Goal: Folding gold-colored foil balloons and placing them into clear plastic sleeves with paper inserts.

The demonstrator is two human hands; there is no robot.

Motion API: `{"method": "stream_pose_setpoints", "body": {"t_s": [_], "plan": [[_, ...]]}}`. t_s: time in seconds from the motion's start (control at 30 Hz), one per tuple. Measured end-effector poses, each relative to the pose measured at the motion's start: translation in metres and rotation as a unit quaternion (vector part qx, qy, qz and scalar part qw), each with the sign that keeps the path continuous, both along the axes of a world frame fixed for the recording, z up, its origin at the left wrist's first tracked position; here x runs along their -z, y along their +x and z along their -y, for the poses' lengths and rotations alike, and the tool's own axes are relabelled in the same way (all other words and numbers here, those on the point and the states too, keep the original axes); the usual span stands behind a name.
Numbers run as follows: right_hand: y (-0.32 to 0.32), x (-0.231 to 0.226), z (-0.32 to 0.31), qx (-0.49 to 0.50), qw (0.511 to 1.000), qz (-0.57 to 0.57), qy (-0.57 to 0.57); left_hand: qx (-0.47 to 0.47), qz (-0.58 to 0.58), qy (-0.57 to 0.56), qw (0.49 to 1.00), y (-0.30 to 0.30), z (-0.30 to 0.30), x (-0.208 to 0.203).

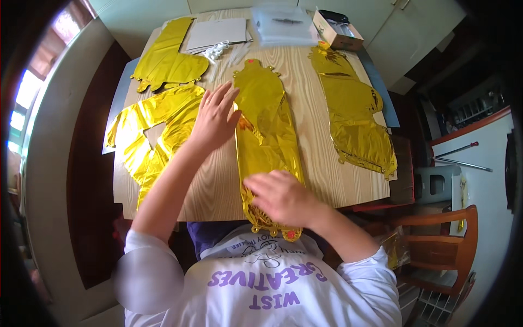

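A long flat gold foil balloon (267, 109) lies lengthwise in front of me, its near end reaching the table's front edge. Small tabs stick out around its two ends, and a red spot marks each end. My left hand (216, 115) is by the balloon's left edge, fingers extended and slightly apart, holding nothing. Across the near part of the same balloon lies my right hand (283, 199), palm down with fingers pointing left; it is slightly blurred. The foil under it is wrinkled.
More flat gold foil balloons lie around: one at the far left (169, 60), one at the near left (158, 131), one on the right (351, 109). At the back are grey-white sheets (218, 32), white cord (217, 50), clear plastic bags (286, 24) and a cardboard box (339, 31). A wooden chair (436, 248) stands at right.
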State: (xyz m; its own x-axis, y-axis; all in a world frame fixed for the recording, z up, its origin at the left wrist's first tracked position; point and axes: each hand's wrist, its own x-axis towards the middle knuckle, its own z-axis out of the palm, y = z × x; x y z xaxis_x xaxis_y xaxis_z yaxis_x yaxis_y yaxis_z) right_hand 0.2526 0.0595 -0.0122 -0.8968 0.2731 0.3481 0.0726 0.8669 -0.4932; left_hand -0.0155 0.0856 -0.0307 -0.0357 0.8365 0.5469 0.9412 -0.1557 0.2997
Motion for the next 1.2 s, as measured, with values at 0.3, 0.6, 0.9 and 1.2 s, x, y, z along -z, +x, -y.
{"method": "stream_pose_setpoints", "body": {"t_s": [0.3,0.6,0.9,1.2], "plan": [[-0.008,0.016,-0.14,0.155,0.97,0.165,0.082,0.051,-0.048,-0.184,0.98,0.121,0.06,0.002],[-0.011,0.033,-0.151,0.142,0.957,0.228,0.109,0.085,-0.056,-0.169,0.98,0.125,0.059,0.016],[-0.006,0.029,-0.145,0.134,0.975,0.173,0.034,0.095,0.126,-0.198,0.967,0.112,0.056,-0.005],[0.047,0.022,-0.09,0.118,0.969,0.187,0.109,0.051,-0.003,-0.17,0.984,0.04,0.068,-0.002]]}}
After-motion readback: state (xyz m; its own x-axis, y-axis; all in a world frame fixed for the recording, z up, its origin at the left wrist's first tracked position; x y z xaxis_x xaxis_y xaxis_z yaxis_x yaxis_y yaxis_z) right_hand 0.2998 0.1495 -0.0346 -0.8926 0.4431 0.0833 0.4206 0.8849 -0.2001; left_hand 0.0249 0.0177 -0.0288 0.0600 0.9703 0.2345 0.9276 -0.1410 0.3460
